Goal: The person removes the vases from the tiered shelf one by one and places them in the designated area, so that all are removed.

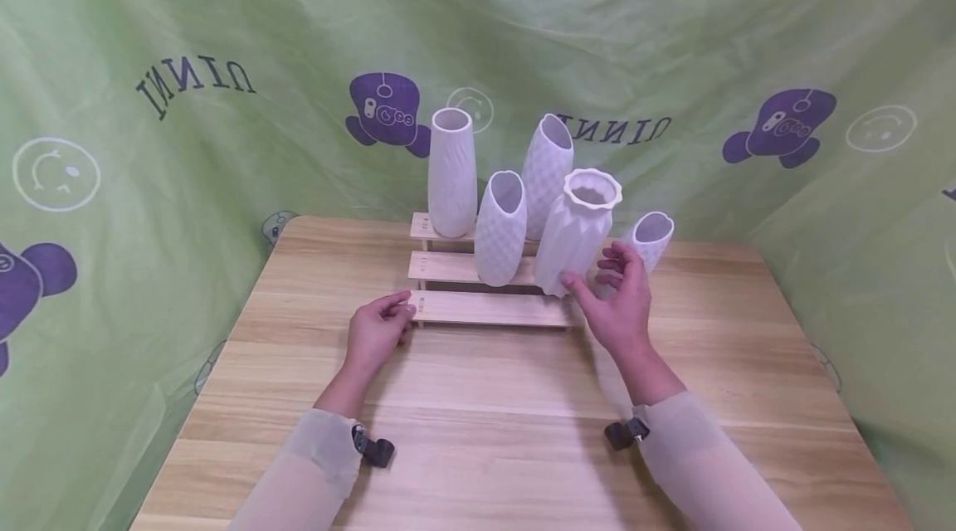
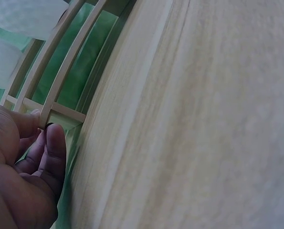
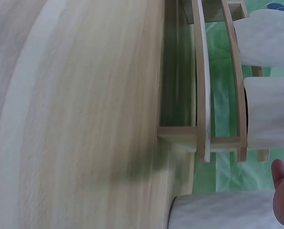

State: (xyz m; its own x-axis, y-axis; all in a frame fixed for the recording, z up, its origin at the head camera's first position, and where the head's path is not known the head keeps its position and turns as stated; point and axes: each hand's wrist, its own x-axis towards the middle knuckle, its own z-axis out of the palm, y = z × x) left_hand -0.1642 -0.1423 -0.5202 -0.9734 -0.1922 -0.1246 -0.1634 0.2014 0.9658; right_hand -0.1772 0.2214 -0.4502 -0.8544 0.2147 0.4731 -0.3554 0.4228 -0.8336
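A three-tier wooden stand (image 1: 485, 309) holds four white vases. The left hand (image 1: 379, 333) pinches the left end of its lowest tier between thumb and finger; the left wrist view shows this hand (image 2: 27, 167) at the corner of the stand (image 2: 60, 81). On the middle tier are a dimpled vase (image 1: 500, 236) and a pleated vase with a ruffled rim (image 1: 573, 241). The right hand (image 1: 621, 299) is beside the ruffled vase, fingers apart and loosely bent. In the right wrist view, the fingertips (image 3: 281, 171) are close to that vase (image 3: 270, 112); contact cannot be told.
Two taller vases, one ribbed (image 1: 452, 182) and one dimpled (image 1: 548, 174), stand on the top tier. A fifth vase (image 1: 652, 239) stands on the wooden table (image 1: 485, 431) right of the stand, partly behind the right hand. A green printed curtain (image 1: 299, 58) surrounds the table's back and sides.
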